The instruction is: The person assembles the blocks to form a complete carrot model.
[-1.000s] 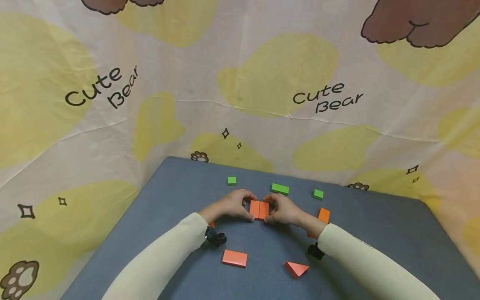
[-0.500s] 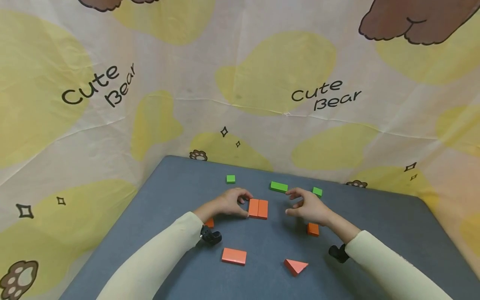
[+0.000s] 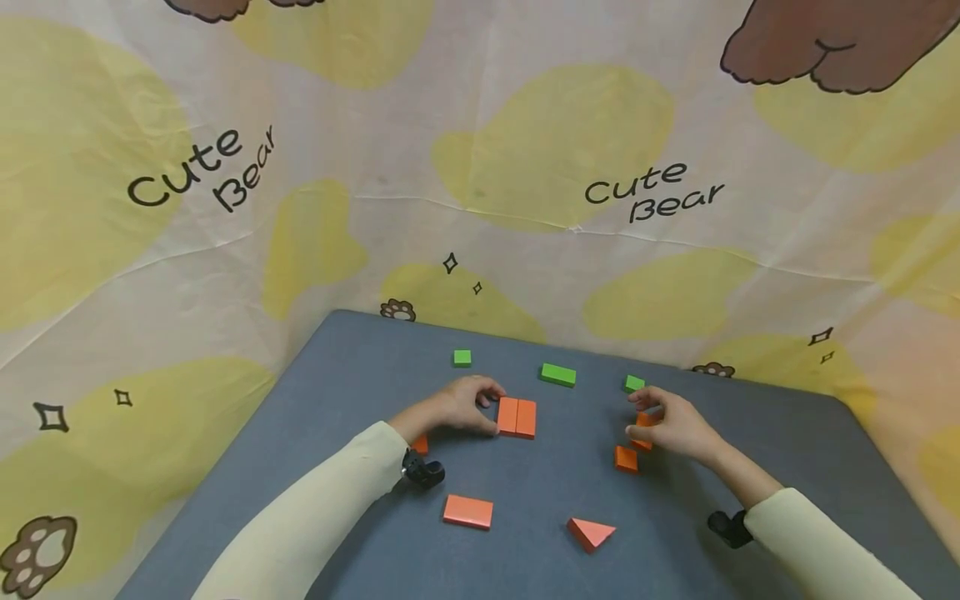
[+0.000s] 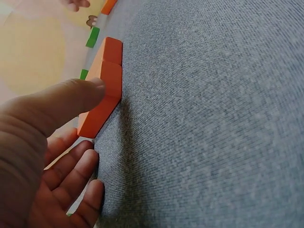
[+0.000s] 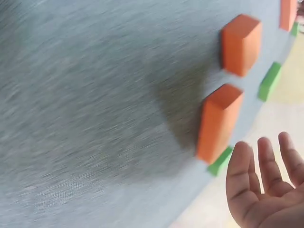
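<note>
Two orange blocks [image 3: 517,417] lie side by side, touching, in the middle of the grey table. My left hand [image 3: 461,406] grips the left one, thumb at its near end and index finger at its far corner; the left wrist view shows the thumb [image 4: 88,95] against the orange side. Over to the right, my right hand [image 3: 678,425] hovers with relaxed fingers and holds nothing. Below it lies a long orange block [image 5: 218,123], partly covered by the fingers in the head view. A small orange block [image 3: 626,458] sits just nearer.
Along the back are a small green block [image 3: 462,358], a longer green block [image 3: 558,375] and another small green one [image 3: 634,383]. Nearer lie a pinkish-orange rectangular block [image 3: 468,512] and a triangular block [image 3: 591,534]. Another orange block [image 3: 422,446] is partly hidden by the left wrist.
My right hand has let go of the orange pair and moved right, over the long orange block. The left hand has stayed at the pair.
</note>
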A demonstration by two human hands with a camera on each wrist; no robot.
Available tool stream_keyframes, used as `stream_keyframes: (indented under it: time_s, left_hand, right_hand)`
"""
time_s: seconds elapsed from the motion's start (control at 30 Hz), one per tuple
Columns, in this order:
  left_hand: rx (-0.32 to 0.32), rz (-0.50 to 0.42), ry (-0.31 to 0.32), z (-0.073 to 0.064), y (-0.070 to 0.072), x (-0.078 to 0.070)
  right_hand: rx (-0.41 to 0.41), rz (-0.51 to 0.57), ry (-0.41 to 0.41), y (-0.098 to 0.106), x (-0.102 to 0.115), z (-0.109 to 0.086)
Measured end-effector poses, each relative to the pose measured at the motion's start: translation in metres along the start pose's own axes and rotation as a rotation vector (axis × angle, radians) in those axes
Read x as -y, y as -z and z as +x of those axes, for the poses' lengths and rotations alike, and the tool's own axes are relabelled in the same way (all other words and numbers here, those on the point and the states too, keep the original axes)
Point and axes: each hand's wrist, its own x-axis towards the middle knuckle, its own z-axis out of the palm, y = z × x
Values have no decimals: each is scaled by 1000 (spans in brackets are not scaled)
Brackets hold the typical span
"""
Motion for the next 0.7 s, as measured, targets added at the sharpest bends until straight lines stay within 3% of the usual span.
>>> stream_keyframes:
  time_s: [0.27, 0.7]
  left_hand:
    - [-16, 3, -21, -1, 1, -2]
    - [-10, 27, -12, -1, 1, -7]
  right_hand:
    - [24, -37, -43, 1, -19, -1]
    - [33, -55, -18, -6, -34, 6]
